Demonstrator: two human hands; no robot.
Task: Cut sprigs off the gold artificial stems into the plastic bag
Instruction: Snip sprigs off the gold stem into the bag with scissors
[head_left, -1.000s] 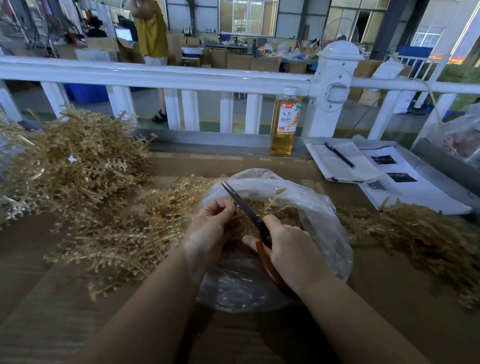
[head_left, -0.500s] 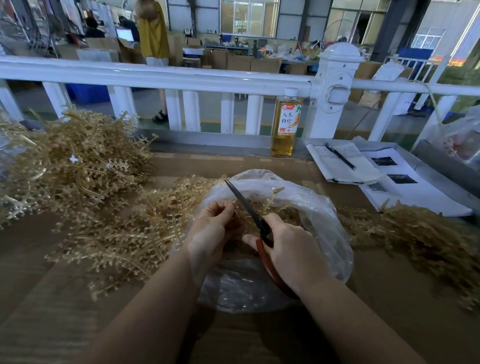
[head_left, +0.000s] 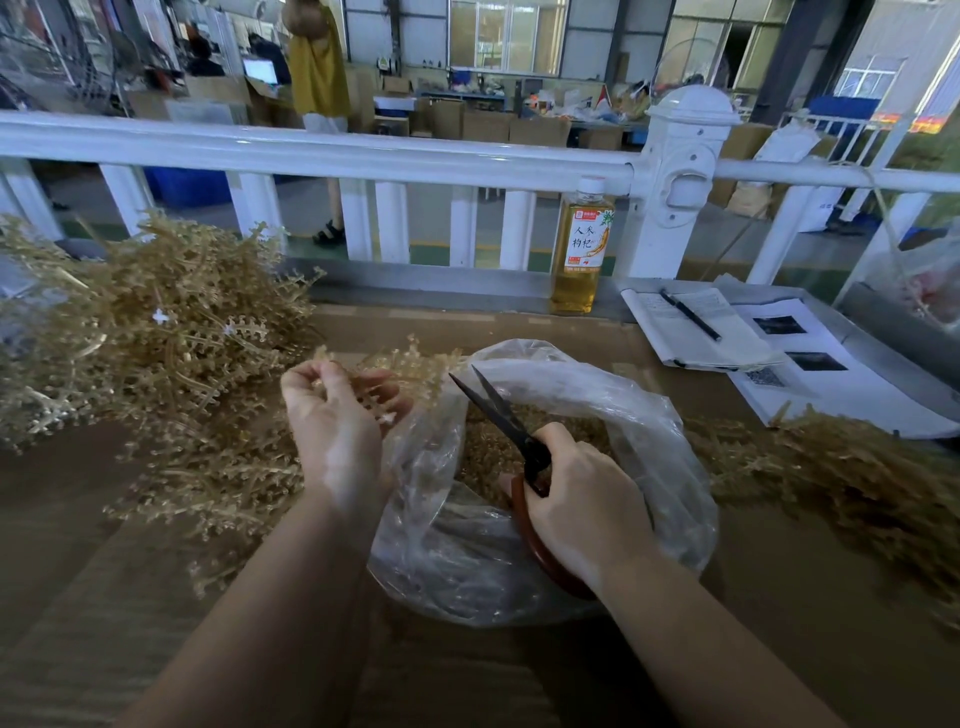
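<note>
Stem held at the bag's rim, blades parted beside it.

The left hand (head_left: 337, 436) pinches a gold stem (head_left: 400, 376) just left of the bag (head_left: 649, 447); the right hand (head_left: 582, 499) grasps the scissors (head_left: 511, 431), tips apart over the cut sprigs (head_left: 498, 441). Risks, as I judge: sprigs dropping onto the bench (head_left: 779, 597) outside the rim, blades snagging the plastic, or nicking the fingers (head_left: 387, 402) close by.

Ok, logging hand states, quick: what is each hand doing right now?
Left hand: holds a gold stem beside the plastic bag.
Right hand: grips the scissors, blades open over the bag.
</note>
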